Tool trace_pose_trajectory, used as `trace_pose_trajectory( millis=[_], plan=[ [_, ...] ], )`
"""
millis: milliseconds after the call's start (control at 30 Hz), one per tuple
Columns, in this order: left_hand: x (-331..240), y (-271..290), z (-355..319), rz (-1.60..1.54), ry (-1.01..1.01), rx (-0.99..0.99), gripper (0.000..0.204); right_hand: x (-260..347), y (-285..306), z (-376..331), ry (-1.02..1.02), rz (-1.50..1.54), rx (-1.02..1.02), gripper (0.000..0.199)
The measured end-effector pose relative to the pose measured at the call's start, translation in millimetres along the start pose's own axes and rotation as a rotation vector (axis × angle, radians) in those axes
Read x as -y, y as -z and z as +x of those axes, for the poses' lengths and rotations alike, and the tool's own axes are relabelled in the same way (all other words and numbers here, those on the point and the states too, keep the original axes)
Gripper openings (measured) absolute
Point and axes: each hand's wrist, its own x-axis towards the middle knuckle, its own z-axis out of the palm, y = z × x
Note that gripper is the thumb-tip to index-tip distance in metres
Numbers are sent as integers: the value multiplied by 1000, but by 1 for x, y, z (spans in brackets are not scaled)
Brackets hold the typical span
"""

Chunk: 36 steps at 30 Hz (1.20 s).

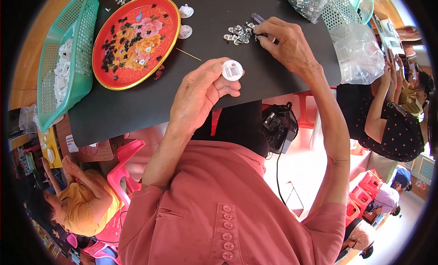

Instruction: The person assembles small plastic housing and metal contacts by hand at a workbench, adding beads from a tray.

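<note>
My left hand (200, 89) is closed on a small round white plastic part (232, 70), pinched between thumb and fingers above the table's front edge. Its recessed inner side faces up. My right hand (289, 46) reaches over a small pile of shiny clear and metallic pieces (238, 35), its thumb and fingers pinched together. A slim rod-like tool with a clear end (258, 18) shows beside those fingers and seems held in them; its tip is hard to make out. Two more white round parts (185, 31) lie beside the red tray.
The red flowered tray (102, 66) carries many small black pieces. A green basket (86, 68) of white parts stands left. Clear bags (360, 59) and another basket (340, 11) are at right. A thin stick (188, 54) lies on the dark table (137, 110). Other people sit on both sides.
</note>
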Motion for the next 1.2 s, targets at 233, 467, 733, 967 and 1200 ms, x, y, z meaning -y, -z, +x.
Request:
trace_pose_trajectory(
  millis=[233,467,733,967,1200],
  plan=[
    [2,0,1,-6,1,8,35,2,-1,-7,13,-68,-21,9],
    [3,1,0,-6,8,11,34,7,2,-8,0,-13,55,13],
    [4,3,0,2,-7,17,34,10,4,-13,-93,-17,78,14],
    [3,4,2,-38,-21,30,31,16,4,-19,-131,98,55,10],
    [2,2,3,5,-16,25,33,30,2,-20,-226,243,50,10]
  ],
)
